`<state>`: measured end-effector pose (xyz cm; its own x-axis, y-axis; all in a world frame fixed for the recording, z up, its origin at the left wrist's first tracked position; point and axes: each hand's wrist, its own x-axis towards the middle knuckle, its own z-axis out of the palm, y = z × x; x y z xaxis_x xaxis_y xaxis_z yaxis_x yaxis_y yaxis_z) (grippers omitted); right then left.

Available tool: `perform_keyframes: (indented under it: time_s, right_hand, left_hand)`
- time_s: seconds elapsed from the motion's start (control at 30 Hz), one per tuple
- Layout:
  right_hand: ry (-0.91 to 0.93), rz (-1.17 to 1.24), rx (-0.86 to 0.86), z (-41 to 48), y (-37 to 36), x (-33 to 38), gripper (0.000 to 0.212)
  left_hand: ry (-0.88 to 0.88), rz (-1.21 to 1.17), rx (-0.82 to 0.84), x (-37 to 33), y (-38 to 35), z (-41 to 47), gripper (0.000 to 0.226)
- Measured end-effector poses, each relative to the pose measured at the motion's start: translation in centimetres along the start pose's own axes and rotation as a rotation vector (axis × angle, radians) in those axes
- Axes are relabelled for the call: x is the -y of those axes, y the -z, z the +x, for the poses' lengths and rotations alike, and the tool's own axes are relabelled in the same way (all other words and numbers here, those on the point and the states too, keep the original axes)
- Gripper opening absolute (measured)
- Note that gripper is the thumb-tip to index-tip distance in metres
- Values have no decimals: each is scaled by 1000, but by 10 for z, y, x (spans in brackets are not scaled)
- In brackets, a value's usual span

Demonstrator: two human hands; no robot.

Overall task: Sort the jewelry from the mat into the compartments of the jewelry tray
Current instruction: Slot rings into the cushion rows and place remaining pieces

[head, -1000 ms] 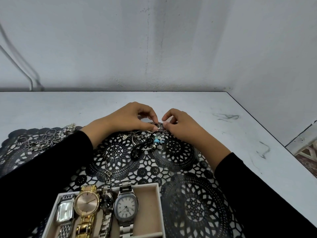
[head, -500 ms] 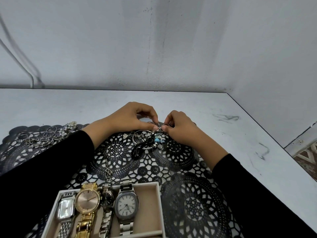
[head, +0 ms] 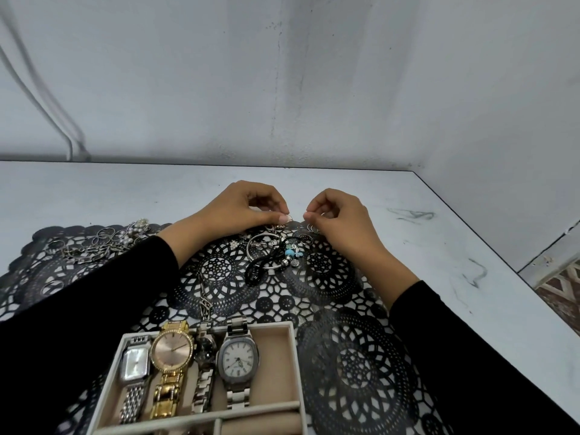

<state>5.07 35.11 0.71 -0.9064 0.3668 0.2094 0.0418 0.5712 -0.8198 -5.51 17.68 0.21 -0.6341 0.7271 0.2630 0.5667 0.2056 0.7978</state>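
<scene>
At the far edge of the black lace mat (head: 361, 356), left hand (head: 241, 208) and right hand (head: 339, 215) each pinch tiny silver hoops (head: 312, 227), seemingly teasing them apart for the beige jewelry tray (head: 295, 356) at its near edge.

White marble-look tabletop (head: 439, 233) is butting into a corner of grey walls (head: 345, 73). Black openwork doily-pattern mat (head: 345, 356) is lying flat on it, covering the near-left area and running off the bottom edge; white surface is showing behind and right.
</scene>
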Motion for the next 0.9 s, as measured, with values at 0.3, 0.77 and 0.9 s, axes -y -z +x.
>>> perform_keyframes:
  time_s: [0.3,0.77,0.9]
  right_hand:
    - [-60,237,24,-15,3,7,8]
    - [26,497,8,-70,11,47,15]
    - [17,544,11,-91,10,55,14]
  left_hand:
    - [104,-62,-79,-18,11,-18,14]
    - [156,-125,-304,-58,30,-100,15]
    - [146,-163,-354,-72,29,-127,16]
